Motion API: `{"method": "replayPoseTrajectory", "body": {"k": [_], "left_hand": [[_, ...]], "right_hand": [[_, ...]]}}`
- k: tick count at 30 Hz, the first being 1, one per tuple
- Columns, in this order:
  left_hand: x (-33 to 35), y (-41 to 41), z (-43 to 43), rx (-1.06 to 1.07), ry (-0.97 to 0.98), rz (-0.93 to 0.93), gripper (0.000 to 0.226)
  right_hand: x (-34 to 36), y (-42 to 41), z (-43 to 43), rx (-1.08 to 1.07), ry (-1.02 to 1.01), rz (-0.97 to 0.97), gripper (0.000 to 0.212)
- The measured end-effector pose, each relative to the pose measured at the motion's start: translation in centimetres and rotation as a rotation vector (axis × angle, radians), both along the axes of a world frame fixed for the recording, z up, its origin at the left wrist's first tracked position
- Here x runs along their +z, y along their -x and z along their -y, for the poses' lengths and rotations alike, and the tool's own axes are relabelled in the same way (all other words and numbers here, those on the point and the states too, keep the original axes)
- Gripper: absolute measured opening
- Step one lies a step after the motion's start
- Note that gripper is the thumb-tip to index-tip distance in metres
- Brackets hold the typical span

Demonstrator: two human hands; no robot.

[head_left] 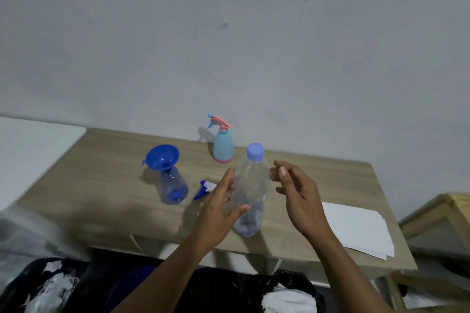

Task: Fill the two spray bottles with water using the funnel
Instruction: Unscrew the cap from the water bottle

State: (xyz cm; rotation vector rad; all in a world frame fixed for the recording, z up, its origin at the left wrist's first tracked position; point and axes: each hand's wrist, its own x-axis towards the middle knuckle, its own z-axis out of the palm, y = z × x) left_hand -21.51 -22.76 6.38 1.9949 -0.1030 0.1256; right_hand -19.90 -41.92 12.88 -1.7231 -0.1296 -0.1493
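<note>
Left hand (218, 208) has a loose grip, thumb and fingers round the clear plastic water bottle with a lilac cap (250, 193) near the desk's (101, 185) front edge; the right hand (297, 193) hovers open beside its shoulder. A blue plastic funnel (162, 157) sits in the clear headless spray bottle (173, 190) toward the left edge. Uncapping and pouring look next; the pale-blue spray bottle with a pink trigger (223, 145) at the back edge has its head on.

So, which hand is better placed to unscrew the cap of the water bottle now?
Right. The right hand is free, with its fingers beside the shoulder of the water bottle, just below the cap. The left hand holds the bottle lower down and can probably steady it.
</note>
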Motion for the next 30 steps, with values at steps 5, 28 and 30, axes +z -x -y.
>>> {"method": "replayPoseTrajectory", "body": {"k": [5,28,30], "left_hand": [[-1.2,0.7,-0.3,-0.076,-0.416,0.15,0.091],[-8.6,-1.3,-0.1,-0.066,-0.336,0.281,0.125],[-8.3,-1.4,0.0,-0.078,-0.387,0.247,0.124]], "right_hand": [[1.7,-1.6,-0.5,0.062,0.133,0.147,0.028],[3.3,-4.5,-2.7,0.022,0.525,0.496,0.026],[3.3,-4.5,-2.7,0.03,0.558,0.532,0.023]]}}
